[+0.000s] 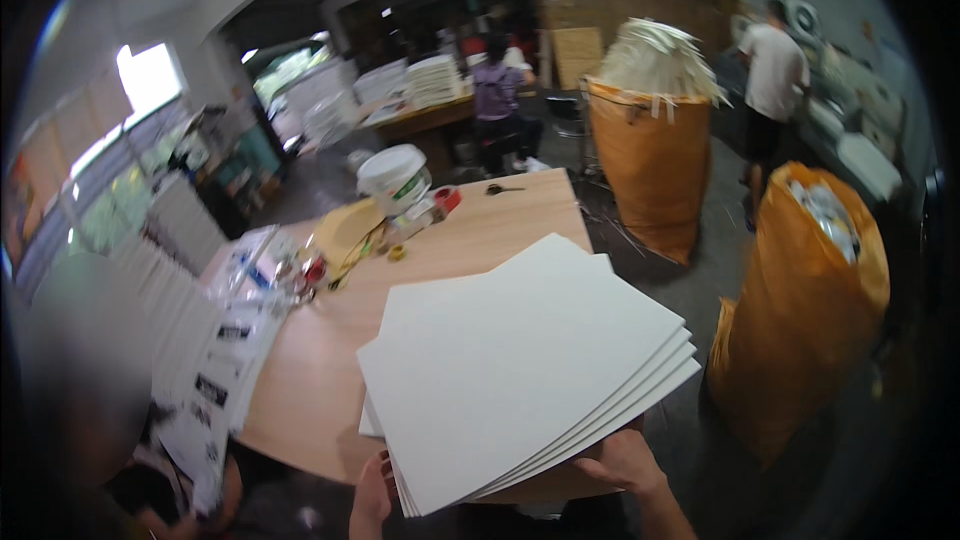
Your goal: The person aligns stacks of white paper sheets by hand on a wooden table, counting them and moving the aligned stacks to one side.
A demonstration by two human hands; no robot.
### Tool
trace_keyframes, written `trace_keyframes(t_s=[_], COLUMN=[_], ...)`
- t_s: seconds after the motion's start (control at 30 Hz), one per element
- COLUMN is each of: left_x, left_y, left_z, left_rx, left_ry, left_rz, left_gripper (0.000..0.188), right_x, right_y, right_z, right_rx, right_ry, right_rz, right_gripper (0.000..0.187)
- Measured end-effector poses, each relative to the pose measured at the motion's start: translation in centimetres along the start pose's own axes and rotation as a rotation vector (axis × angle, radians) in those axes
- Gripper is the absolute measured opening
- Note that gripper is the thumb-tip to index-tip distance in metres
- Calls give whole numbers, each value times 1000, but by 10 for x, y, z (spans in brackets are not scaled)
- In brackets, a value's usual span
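Observation:
A fanned stack of several white boards (520, 370) lies over the near part of the wooden table, its corners out of line and its near edge toward me. My left hand (374, 492) is at the stack's near-left edge, fingers curled against the boards. On the other side, my right hand (622, 462) grips the near-right edge, with its fingers partly hidden beneath the boards. Both hands have the stack between them.
The table (300, 390) also bears a white bucket (395, 178), red tape (447, 199), scissors (503, 189) and plastic-wrapped items (262, 270). A person (110, 420) is close at left. Orange sacks (650, 165) stand right; two people (497, 90) (773, 70) work farther back.

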State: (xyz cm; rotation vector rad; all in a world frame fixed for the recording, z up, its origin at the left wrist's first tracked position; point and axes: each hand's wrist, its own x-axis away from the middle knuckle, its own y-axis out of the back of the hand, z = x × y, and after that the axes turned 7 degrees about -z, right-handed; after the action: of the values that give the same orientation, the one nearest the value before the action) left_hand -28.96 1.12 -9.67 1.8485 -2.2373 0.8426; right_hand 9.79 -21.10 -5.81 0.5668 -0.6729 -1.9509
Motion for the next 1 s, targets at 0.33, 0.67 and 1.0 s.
trace_keyframes(t_s=[0.33, 0.67, 1.0], left_x=[43, 112, 124], left_y=[-36, 76, 209], left_z=[5, -2, 82], left_rx=[-173, -23, 223], left_ry=[-272, -566, -499], left_rz=[244, -211, -836], left_gripper=[59, 71, 59], right_x=[-10, -61, -92], right_y=[4, -164, -378], right_z=[-2, 157, 233], right_rx=[-290, -978, -1252], right_ry=[-15, -280, -423], right_rz=[24, -60, 516], right_gripper=[103, 51, 36])
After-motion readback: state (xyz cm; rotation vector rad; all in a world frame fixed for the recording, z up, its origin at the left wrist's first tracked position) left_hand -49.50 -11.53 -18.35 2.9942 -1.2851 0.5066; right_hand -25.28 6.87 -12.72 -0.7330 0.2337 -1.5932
